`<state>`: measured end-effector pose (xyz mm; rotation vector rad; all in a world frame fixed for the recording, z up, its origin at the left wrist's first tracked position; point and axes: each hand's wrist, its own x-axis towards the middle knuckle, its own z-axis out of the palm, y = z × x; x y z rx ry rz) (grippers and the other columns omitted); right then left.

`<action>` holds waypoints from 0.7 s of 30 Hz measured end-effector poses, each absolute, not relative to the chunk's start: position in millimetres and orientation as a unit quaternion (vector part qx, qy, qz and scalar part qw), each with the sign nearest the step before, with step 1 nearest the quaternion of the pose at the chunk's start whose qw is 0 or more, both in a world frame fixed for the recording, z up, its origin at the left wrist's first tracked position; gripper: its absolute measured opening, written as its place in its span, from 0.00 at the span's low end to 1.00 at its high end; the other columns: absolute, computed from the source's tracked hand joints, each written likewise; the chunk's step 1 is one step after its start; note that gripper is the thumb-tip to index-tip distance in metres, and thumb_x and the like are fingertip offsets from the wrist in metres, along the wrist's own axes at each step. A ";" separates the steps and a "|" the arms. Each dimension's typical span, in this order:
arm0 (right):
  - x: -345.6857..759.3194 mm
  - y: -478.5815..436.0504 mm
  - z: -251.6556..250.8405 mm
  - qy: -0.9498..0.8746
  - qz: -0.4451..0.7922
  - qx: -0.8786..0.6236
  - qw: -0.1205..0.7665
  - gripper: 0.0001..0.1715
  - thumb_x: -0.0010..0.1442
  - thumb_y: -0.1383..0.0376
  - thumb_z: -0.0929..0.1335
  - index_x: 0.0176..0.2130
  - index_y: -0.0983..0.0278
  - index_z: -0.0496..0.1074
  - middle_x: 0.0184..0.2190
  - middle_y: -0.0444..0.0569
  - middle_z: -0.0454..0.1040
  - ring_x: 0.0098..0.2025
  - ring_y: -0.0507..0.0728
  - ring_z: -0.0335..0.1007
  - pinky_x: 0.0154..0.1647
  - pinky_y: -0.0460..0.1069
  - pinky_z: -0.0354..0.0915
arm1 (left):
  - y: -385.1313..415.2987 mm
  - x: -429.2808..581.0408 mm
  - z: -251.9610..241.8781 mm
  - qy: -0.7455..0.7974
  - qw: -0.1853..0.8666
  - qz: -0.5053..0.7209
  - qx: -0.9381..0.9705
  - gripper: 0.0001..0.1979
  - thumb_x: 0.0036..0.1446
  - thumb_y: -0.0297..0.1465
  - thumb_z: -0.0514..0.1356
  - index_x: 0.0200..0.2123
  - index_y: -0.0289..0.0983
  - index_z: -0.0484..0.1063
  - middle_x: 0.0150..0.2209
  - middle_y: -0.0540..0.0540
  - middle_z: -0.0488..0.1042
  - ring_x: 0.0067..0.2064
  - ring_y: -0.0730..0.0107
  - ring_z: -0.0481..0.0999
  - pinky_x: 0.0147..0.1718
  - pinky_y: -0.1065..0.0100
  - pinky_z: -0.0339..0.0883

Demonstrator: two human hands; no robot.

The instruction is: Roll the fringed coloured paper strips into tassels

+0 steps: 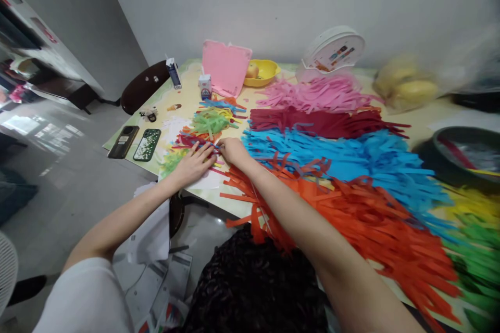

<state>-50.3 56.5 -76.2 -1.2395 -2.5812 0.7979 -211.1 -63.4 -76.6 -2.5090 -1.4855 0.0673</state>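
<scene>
**Objects along the table's edges**

At centre left of the frame, a black phone (123,141) and a green-cased phone (147,144) lie side by side on the table (187,99). At upper centre stand a tall carton (174,73), a small carton (205,86) and a pink case (226,67). Beside the case are a yellow bowl (269,70) holding a fruit (252,70) and a round white lid (332,51). A dark basin (429,153) sits at the right.

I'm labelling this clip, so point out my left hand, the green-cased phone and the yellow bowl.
left hand (194,164), head view, back of the hand.
green-cased phone (147,144), head view, middle of its back.
yellow bowl (269,69), head view, bare inner wall.
</scene>
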 end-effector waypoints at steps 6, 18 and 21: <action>-49.5 53.3 -79.7 -0.861 0.271 -0.422 0.085 0.18 0.63 0.70 0.65 0.49 0.66 0.79 0.47 0.56 0.81 0.50 0.58 0.76 0.51 0.47 0.65 | -37.4 -210.9 -78.6 -0.554 0.060 0.015 -0.830 0.26 0.64 0.25 0.50 0.65 0.27 0.59 0.61 0.29 0.67 0.61 0.53 0.69 0.58 0.57 0.65; -35.3 55.9 -73.7 -0.836 0.311 -0.443 0.088 0.12 0.60 0.67 0.69 0.41 0.65 0.83 0.39 0.53 0.83 0.43 0.57 0.77 0.43 0.45 0.66 | -16.7 -215.6 -75.7 -0.524 0.021 -0.019 -0.851 0.17 0.65 0.25 0.50 0.53 0.31 0.72 0.57 0.34 0.71 0.60 0.54 0.67 0.60 0.52 0.57; -30.7 54.5 -68.4 -0.826 0.319 -0.451 0.113 0.13 0.60 0.69 0.68 0.41 0.65 0.83 0.40 0.54 0.83 0.43 0.57 0.77 0.44 0.46 0.65 | -7.3 -216.8 -78.6 -0.538 0.004 -0.031 -0.842 0.14 0.63 0.26 0.53 0.48 0.30 0.74 0.48 0.34 0.75 0.51 0.54 0.72 0.52 0.57 0.64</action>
